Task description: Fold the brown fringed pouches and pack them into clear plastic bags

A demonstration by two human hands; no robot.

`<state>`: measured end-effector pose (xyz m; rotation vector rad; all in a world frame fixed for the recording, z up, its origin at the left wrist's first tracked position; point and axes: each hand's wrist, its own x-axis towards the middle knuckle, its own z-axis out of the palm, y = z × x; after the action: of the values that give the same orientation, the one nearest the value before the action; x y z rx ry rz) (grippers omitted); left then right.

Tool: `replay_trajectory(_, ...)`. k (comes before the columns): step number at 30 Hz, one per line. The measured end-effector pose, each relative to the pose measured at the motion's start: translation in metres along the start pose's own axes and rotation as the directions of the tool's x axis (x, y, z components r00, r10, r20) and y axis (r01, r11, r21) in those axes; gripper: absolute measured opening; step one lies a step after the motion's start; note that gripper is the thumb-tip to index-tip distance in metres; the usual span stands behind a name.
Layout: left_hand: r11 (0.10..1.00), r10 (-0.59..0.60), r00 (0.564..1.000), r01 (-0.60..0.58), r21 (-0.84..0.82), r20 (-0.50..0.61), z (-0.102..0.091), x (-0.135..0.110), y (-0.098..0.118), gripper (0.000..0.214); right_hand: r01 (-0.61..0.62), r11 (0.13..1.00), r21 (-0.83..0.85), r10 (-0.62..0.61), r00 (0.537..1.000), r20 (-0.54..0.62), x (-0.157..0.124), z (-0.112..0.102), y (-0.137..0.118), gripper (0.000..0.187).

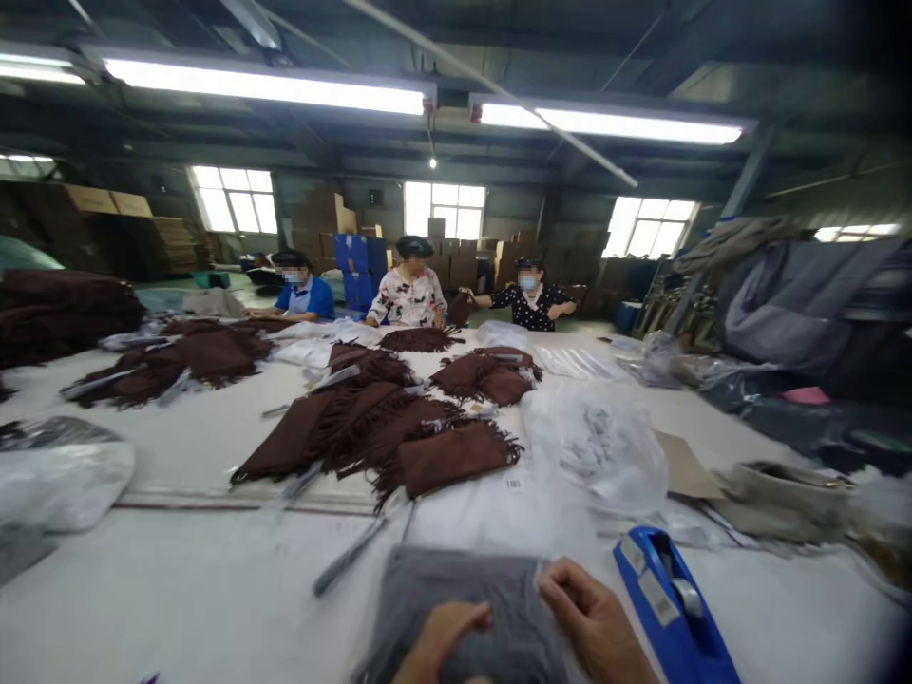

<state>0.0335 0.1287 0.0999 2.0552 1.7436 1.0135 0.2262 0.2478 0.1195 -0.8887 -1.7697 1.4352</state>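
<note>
A folded grey cloth (pixel 463 579) lies at the table's front edge, with what looks like a clear plastic bag around it. My left hand (pixel 446 641) rests on it, thumb stretched out; the frame's lower edge cuts off its other fingers. At the upper right corner of the packet, my right hand (pixel 588 617) has thumb and fingers pinched together on the bag's edge. Just right of that hand stands a blue tape dispenser (pixel 674 603) with a roll in it.
Brown fringed scarves (pixel 356 427) lie in piles across the white table (pixel 235 570). A clear bag (pixel 595 446) of small pale pieces sits right of them, near beige cloth (pixel 776 499). A grey strip (pixel 349 560) lies left of the packet. Several people (pixel 409 290) work across the table.
</note>
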Motion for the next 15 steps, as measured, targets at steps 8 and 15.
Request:
replay_trajectory(8, 0.208, -0.433, 0.832, 0.465, -0.861, 0.345, 0.032, -0.038, 0.03, 0.039, -0.239, 0.95, 0.199, 0.252, 0.967, -0.041, -0.082, 0.05, 0.03, 0.036)
replay_trajectory(15, 0.288, -0.48, 0.813, 0.502, -0.815, 0.331, 0.032, -0.068, 0.032, 0.043, -0.425, 0.861, 0.28, 0.428, 0.902, 0.053, -0.113, 0.06, 0.046, 0.045)
